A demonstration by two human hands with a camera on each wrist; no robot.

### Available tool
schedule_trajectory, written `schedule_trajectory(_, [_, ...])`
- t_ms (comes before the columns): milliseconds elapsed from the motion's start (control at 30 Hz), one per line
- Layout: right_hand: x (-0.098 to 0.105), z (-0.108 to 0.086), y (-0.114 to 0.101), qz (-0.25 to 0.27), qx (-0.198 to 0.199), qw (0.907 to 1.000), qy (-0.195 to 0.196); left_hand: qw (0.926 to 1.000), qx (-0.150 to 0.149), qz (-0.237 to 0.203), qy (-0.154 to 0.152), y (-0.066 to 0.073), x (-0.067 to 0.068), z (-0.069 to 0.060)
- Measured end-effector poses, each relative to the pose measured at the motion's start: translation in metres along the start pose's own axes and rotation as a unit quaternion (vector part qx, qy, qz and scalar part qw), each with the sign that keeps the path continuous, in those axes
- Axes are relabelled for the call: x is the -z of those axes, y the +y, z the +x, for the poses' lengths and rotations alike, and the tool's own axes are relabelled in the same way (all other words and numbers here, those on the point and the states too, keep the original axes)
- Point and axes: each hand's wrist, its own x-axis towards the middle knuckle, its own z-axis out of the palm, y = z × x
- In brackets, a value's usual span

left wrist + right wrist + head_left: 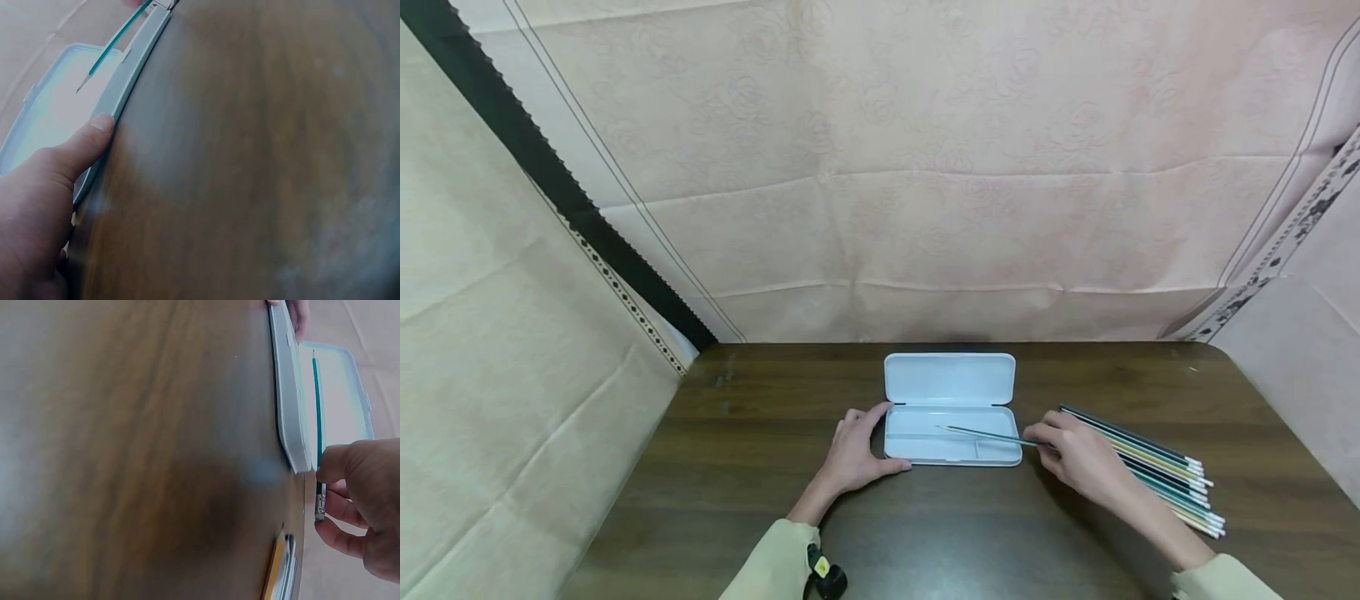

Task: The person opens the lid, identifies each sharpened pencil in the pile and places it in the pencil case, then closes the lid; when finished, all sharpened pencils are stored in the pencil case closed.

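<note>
A pale blue pencil case [928, 419] lies unfolded on the table, its lid [950, 377] laid back on the far side. Across the left end of its tray my left hand [852, 450] spans, thumb on the front edge and a finger at the back corner, holding it. My right hand [1086, 462] pinches a green pencil [319, 409] near its eraser end. That pencil slants over the tray's right part, sharpened tip pointing left. Under and beside my right forearm is a bundle of pencils [1176, 477], green, yellow and dark, with white ends.
The brown wooden table [790, 387] carries the case and the bundle. Pale patterned cloth [962, 233] hangs behind the table and at both sides. A dark strip [572, 179] runs down the cloth at the left.
</note>
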Motion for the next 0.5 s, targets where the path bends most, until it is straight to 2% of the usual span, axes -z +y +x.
schedule_trajectory(200, [-0.006, 0.018, -0.007, 0.006, -0.004, 0.9997, -0.025, 1.0000, 0.005, -0.001, -0.003, 0.000, 0.000, 0.000])
schedule_trajectory(500, [-0.015, 0.040, -0.018, 0.015, 0.013, 0.9988, -0.044, 1.0000, 0.002, 0.007, -0.001, 0.001, 0.001, -0.001])
